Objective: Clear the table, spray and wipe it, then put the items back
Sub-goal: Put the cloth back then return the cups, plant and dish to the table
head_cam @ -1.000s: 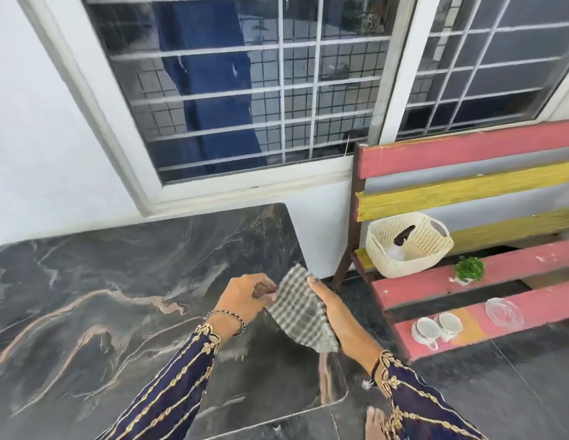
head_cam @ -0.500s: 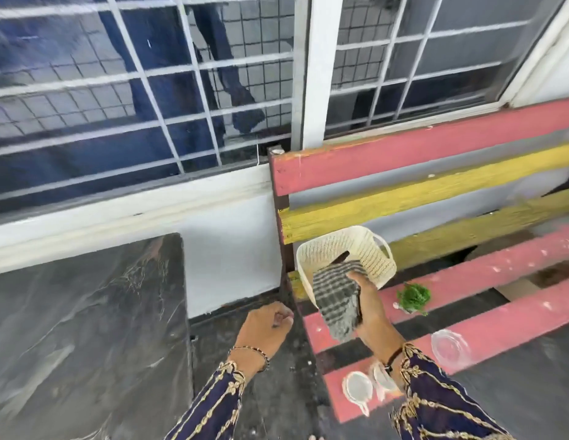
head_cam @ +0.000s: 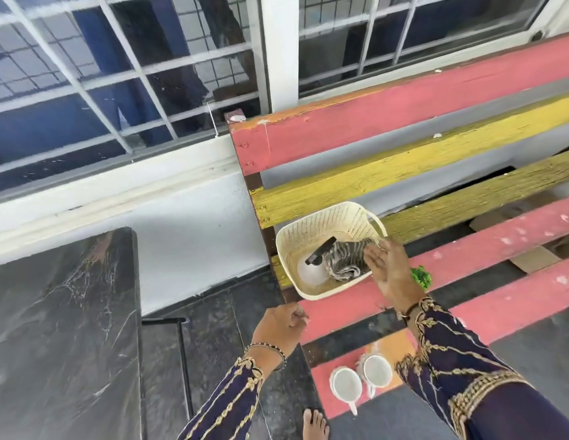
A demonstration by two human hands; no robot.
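Observation:
A cream plastic basket [head_cam: 311,228] sits on the left end of a pink and yellow slatted bench [head_cam: 403,119]. Inside it lies the crumpled checked cloth [head_cam: 343,260] beside a white spray bottle [head_cam: 311,271] with a black nozzle. My right hand [head_cam: 391,268] hovers over the basket's right rim with fingers spread, just touching or just off the cloth. My left hand [head_cam: 281,327] hangs loosely curled and empty, below the basket. The dark marble table [head_cam: 60,328] is at the left, its top bare.
Two white cups [head_cam: 359,377] stand on the bench's front pink slat. A small green plant [head_cam: 421,276] peeks out behind my right wrist. A barred window runs along the wall behind. My bare foot [head_cam: 315,423] is on the dark floor between table and bench.
I turned from the table to the bench. My right hand carried the cloth into the basket and opened over it. My left hand let go of the cloth earlier.

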